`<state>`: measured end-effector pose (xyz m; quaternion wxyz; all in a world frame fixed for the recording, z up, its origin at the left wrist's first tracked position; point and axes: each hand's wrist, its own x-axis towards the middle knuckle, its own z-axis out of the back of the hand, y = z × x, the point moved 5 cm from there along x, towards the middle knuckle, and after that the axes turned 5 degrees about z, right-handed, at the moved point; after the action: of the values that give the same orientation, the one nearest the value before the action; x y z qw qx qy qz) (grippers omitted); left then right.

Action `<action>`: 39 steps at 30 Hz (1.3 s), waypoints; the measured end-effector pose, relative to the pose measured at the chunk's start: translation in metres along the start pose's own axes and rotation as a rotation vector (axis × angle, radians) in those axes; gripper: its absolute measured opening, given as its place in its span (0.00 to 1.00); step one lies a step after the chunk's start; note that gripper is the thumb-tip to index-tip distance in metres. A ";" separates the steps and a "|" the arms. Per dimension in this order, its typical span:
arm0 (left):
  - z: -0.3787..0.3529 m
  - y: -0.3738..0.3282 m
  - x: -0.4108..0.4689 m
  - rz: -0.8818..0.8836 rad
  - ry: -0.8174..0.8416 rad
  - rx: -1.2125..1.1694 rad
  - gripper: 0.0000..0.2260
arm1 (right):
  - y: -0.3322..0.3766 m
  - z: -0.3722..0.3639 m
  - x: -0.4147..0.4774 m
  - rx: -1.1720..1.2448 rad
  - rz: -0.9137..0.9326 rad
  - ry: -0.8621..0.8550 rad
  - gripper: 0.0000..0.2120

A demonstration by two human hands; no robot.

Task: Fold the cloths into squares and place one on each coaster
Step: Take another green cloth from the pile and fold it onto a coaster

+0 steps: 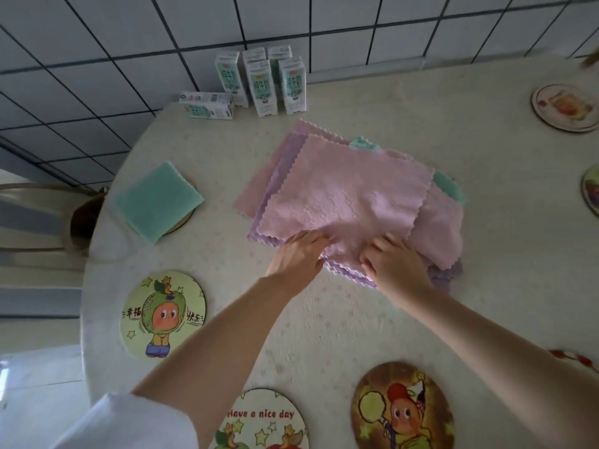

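Note:
A stack of cloths lies mid-table, with a pink cloth (350, 192) on top, purple cloths (278, 183) under it and green corners (449, 186) peeking out behind. My left hand (299, 254) and my right hand (393, 262) both pinch the near edge of the pink cloth. A folded green cloth (158, 200) sits on a coaster (184, 220) at the left. Bare picture coasters lie around: a green one (163, 314) near left, one reading "Have a nice day" (261, 422) at the bottom, a brown one (403, 409) near right.
Several milk cartons (261, 85) stand at the table's far edge by the tiled wall, one lying flat (207, 105). Two more coasters (564, 106) (591, 191) are at the right. A chair (48, 215) stands left of the round table (486, 254).

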<state>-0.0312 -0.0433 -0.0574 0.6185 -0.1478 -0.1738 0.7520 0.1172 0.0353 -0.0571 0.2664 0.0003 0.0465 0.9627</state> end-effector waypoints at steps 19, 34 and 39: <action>0.002 0.014 0.024 0.091 0.149 -0.139 0.07 | -0.003 0.001 0.002 0.111 -0.026 -0.053 0.08; 0.038 0.005 0.053 0.061 0.099 -0.175 0.07 | -0.005 0.027 0.020 0.171 -0.051 -0.059 0.05; 0.042 0.019 0.055 -0.035 0.155 0.026 0.10 | -0.031 0.065 0.038 0.373 -0.176 -0.123 0.06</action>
<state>-0.0767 0.0044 -0.0290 0.6451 -0.1942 -0.1182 0.7295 0.1025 0.0870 0.0038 0.3472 0.1041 0.2075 0.9086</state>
